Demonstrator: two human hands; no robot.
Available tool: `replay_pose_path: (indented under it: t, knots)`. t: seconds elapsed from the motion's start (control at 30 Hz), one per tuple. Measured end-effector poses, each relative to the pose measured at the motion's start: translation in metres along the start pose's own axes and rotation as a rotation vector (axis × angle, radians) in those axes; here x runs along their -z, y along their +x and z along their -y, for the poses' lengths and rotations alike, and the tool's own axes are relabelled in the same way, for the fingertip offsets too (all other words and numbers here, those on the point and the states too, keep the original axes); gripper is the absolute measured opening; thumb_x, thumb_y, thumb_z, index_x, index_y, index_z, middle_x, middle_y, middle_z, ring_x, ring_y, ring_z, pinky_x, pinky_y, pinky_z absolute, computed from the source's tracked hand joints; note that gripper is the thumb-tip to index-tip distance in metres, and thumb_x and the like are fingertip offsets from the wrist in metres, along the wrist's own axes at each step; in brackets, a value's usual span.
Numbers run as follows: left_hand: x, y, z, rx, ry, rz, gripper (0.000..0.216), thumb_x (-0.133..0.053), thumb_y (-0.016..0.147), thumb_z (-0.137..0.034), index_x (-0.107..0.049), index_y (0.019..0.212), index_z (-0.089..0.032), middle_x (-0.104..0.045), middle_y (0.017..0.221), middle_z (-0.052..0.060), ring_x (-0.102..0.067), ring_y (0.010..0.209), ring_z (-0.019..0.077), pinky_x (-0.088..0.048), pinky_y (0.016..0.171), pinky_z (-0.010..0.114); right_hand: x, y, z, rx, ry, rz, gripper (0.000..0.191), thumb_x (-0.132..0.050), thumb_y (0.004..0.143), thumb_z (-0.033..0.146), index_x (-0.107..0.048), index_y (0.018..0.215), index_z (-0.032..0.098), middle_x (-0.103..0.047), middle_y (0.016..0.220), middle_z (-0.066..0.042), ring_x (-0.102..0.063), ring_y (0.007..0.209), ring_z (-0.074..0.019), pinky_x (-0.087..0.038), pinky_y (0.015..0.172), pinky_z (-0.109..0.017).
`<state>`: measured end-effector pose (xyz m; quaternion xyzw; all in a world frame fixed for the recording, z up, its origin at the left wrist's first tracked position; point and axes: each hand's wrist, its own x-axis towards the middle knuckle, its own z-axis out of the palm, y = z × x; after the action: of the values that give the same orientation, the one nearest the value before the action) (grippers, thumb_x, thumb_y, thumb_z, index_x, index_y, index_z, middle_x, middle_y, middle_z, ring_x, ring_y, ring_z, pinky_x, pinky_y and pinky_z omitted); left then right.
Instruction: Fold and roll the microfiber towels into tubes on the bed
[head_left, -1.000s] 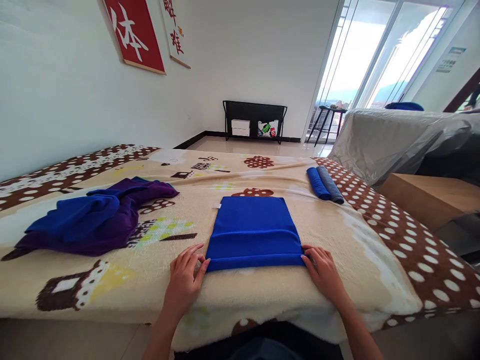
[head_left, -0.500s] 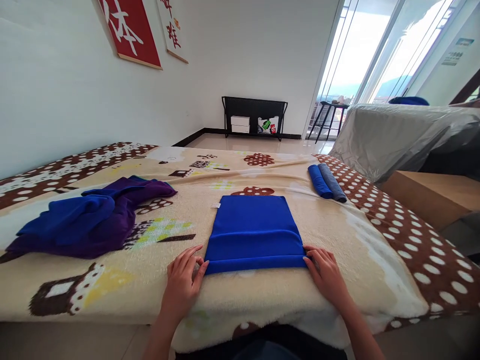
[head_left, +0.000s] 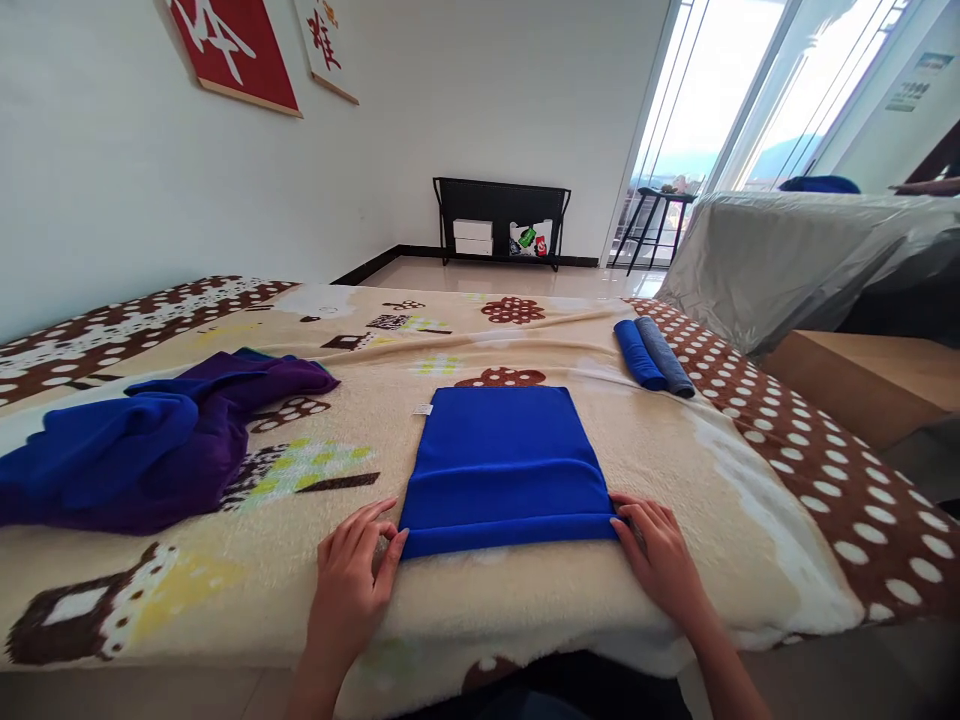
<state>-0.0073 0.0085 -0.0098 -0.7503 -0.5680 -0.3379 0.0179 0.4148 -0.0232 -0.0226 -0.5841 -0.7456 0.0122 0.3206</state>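
So from where I'm standing, the blue cloth [head_left: 506, 425] is lying on the patterned blanket [head_left: 510, 590], close to the person's edge of it, with a narrow folded strip along its near side. Left hand [head_left: 360, 560] has one end of that strip pinched between thumb and fingers, right hand [head_left: 656, 545] has the other end the same way.

What I'd worry about: there's a raised wrinkle running across the cloth just past the strip. If that got trapped under another turn, I reckon you'd get a lump. The strip also looks a bit slanted, left end nearer the person, so uneven hands could skew it. And the blanket's fluffy and slightly rumpled, so it might drag along. The small white tag [head_left: 422, 409] sticking out at the far left could catch too, I guess.

Around it: a loose blue and purple heap [head_left: 225, 430] well off to the left, and a blue roll [head_left: 638, 355] next to a grey-blue roll [head_left: 664, 357] at far right. Cardboard box [head_left: 862, 375] sits beyond the blanket's right edge. Nothing's actually blocking the hands, only that wrinkle.
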Motion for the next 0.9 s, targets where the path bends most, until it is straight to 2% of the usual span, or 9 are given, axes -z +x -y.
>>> replay_pose_path:
  t: [0.23, 0.43, 0.57, 0.63, 0.67, 0.73, 0.8, 0.83, 0.9]
  knots:
    - [0.008, 0.009, 0.009, 0.068, -0.033, 0.188, 0.033, -0.044, 0.096, -0.051, -0.058, 0.084, -0.023, -0.055, 0.142, 0.007, -0.042, 0.136, 0.0317, -0.033, 0.104, 0.051, 0.005, 0.005, 0.000, 0.010, -0.031, 0.029, 0.018, -0.046, 0.100, 0.035, -0.059, 0.096, 0.024, -0.064, 0.127, -0.007, -0.057, 0.119, -0.0228, -0.045, 0.095, -0.041]
    - [0.020, 0.011, 0.010, -0.042, -0.054, 0.207, 0.031, -0.039, 0.100, -0.043, -0.056, 0.085, -0.023, -0.044, 0.152, 0.008, -0.035, 0.141, 0.0298, -0.033, 0.107, 0.053, 0.013, 0.009, 0.002, 0.001, -0.016, 0.051, 0.024, -0.043, 0.101, 0.039, -0.059, 0.092, 0.024, -0.056, 0.138, -0.008, -0.053, 0.126, -0.0243, -0.043, 0.099, -0.044]
    - [0.020, 0.013, 0.018, -0.107, 0.038, 0.255, 0.029, -0.041, 0.099, -0.040, -0.058, 0.083, -0.022, -0.046, 0.151, 0.008, -0.037, 0.140, 0.0299, -0.037, 0.103, 0.049, 0.019, 0.010, -0.003, 0.005, 0.015, 0.143, 0.025, -0.041, 0.102, 0.040, -0.058, 0.091, 0.025, -0.057, 0.139, -0.006, -0.052, 0.127, -0.0223, -0.043, 0.100, -0.043]
    - [0.016, 0.014, 0.015, -0.115, 0.094, 0.198, 0.028, -0.045, 0.098, -0.038, -0.059, 0.080, -0.022, -0.051, 0.147, 0.010, -0.041, 0.137, 0.0320, -0.038, 0.101, 0.050, 0.019, 0.011, -0.005, -0.001, -0.032, 0.142, 0.024, -0.044, 0.101, 0.041, -0.059, 0.090, 0.024, -0.058, 0.137, -0.006, -0.053, 0.125, -0.0236, -0.044, 0.098, -0.044]
    - [0.012, 0.014, 0.010, -0.102, 0.124, 0.134, 0.027, -0.047, 0.097, -0.036, -0.060, 0.080, -0.021, -0.053, 0.144, 0.012, -0.043, 0.134, 0.0337, -0.039, 0.099, 0.051, 0.016, 0.011, -0.003, -0.014, -0.079, 0.098, 0.023, -0.047, 0.099, 0.041, -0.059, 0.091, 0.024, -0.058, 0.137, -0.007, -0.053, 0.124, -0.0255, -0.044, 0.097, -0.045]
    - [0.003, 0.011, -0.010, -0.033, 0.200, -0.049, 0.020, -0.049, 0.096, -0.030, -0.063, 0.085, -0.020, -0.057, 0.140, 0.015, -0.048, 0.130, 0.0365, -0.039, 0.096, 0.054, 0.006, 0.010, 0.009, -0.043, -0.197, -0.055, 0.018, -0.051, 0.098, 0.038, -0.061, 0.098, 0.023, -0.058, 0.137, -0.011, -0.054, 0.124, -0.0298, -0.042, 0.096, -0.049]
    - [-0.010, 0.005, -0.042, 0.020, 0.255, -0.241, 0.014, -0.051, 0.094, -0.021, -0.065, 0.093, -0.019, -0.060, 0.135, 0.015, -0.052, 0.126, 0.0357, -0.034, 0.100, 0.056, -0.010, 0.009, 0.033, -0.011, -0.277, -0.187, 0.018, -0.047, 0.098, 0.027, -0.061, 0.108, 0.021, -0.057, 0.139, -0.013, -0.054, 0.125, -0.0304, -0.038, 0.099, -0.050]
    - [-0.017, 0.002, -0.059, -0.002, 0.250, -0.301, 0.015, -0.050, 0.094, -0.015, -0.065, 0.095, -0.020, -0.063, 0.131, 0.013, -0.055, 0.124, 0.0330, -0.032, 0.103, 0.056, -0.020, 0.008, 0.048, 0.042, -0.280, -0.207, 0.023, -0.042, 0.098, 0.019, -0.061, 0.111, 0.021, -0.057, 0.140, -0.012, -0.054, 0.126, -0.0286, -0.037, 0.101, -0.049]
    - [-0.032, -0.004, -0.091, -0.182, 0.169, -0.297, 0.025, -0.046, 0.093, -0.006, -0.065, 0.101, -0.021, -0.070, 0.122, 0.008, -0.060, 0.119, 0.0251, -0.032, 0.108, 0.050, -0.037, 0.009, 0.078, 0.188, -0.225, -0.159, 0.038, -0.033, 0.097, 0.007, -0.061, 0.119, 0.021, -0.058, 0.140, -0.008, -0.053, 0.129, -0.0227, -0.036, 0.105, -0.044]
